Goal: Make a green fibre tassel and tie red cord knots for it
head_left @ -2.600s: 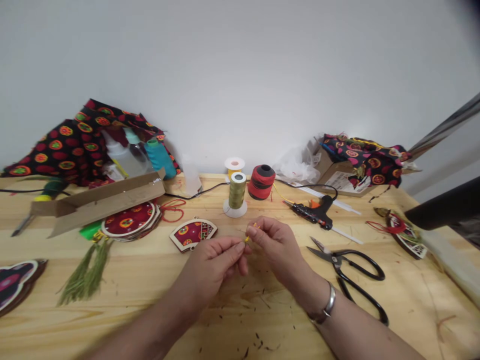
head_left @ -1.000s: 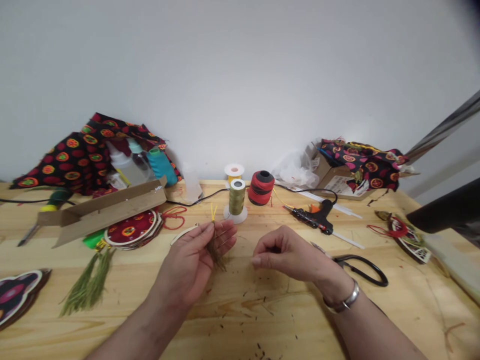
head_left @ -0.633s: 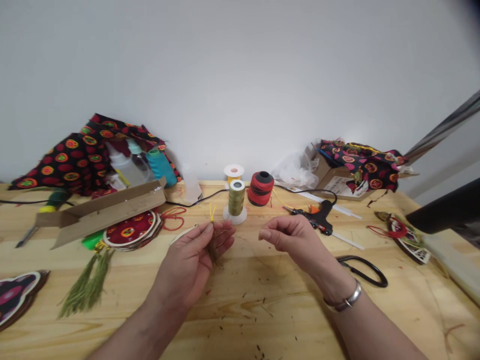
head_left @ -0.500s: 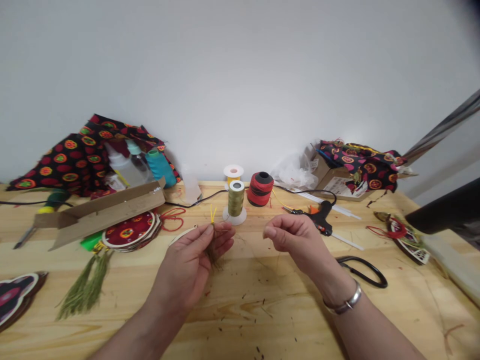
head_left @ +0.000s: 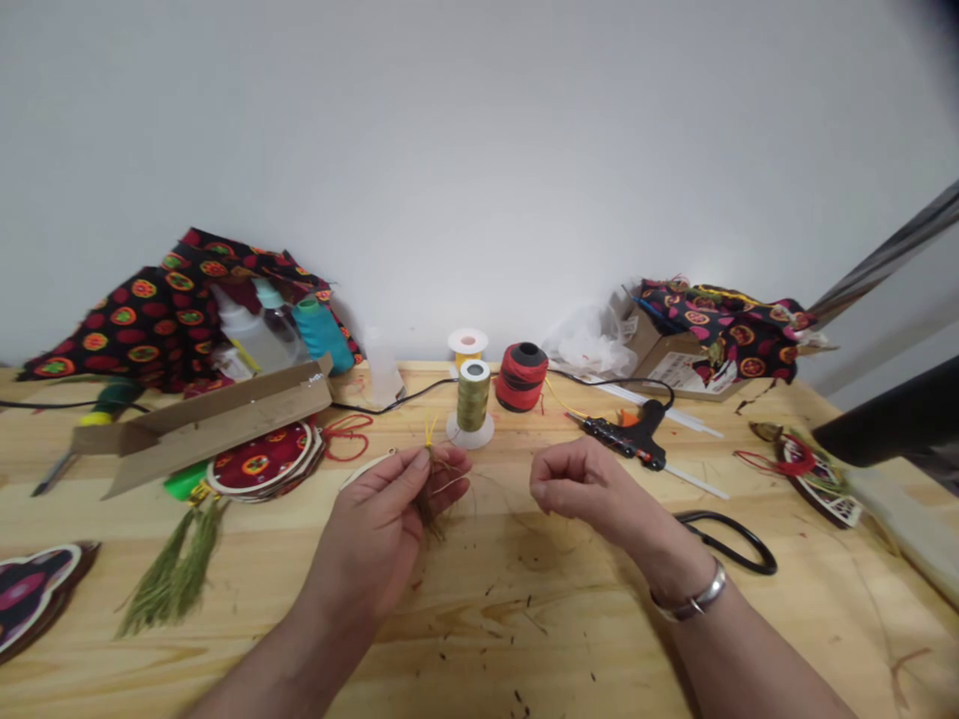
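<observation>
- Wooden tabletop (head_left: 479, 649) fills the lower frame
- Left hand (head_left: 386, 504) pinches a tassel (head_left: 426, 502), frame centre — yellow cord (head_left: 430, 433) in place, strands (head_left: 434, 528) seemingly unbound
- Right hand (head_left: 576, 481), right of centre — curled, hold unclear

This looks like a craft workshop. On the wooden table (head_left: 554, 624), as seen from the camera, thread spools (head_left: 473, 401) stand at twelve o'clock, a glue gun (head_left: 640, 439) lies at one, scissors (head_left: 759, 540) at two, tassels (head_left: 159, 587) at ten.
</observation>
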`<state>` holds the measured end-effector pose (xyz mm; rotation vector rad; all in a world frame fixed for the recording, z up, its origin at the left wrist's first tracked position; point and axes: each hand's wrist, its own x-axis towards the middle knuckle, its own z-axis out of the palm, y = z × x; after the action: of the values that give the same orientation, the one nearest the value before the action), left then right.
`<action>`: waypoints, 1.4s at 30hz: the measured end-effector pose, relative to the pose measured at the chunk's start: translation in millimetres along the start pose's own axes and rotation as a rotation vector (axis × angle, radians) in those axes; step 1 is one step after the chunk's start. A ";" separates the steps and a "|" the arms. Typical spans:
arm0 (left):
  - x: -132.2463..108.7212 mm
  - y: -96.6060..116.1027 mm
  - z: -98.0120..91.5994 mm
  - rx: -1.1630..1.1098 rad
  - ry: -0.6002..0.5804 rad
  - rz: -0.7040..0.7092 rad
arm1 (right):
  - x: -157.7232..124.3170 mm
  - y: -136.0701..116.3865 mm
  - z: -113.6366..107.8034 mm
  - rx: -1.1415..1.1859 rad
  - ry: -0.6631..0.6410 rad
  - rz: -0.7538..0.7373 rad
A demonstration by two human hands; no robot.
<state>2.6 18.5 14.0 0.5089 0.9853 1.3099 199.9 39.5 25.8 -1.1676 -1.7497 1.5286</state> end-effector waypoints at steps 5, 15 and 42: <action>-1.0 -1.3 0.7 -0.008 -0.003 0.004 | 4.8 8.0 5.1 -0.502 0.259 -0.082; -3.7 -5.2 4.2 0.025 0.041 -0.005 | 12.3 15.9 41.2 -0.181 0.394 -0.311; 1.7 -5.6 -0.7 -0.030 -0.011 -0.043 | 14.1 8.5 40.2 0.108 0.351 -0.068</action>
<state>5.1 18.7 8.6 0.4695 0.9606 1.2808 161.7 31.4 6.9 -1.2235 -1.4413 1.2724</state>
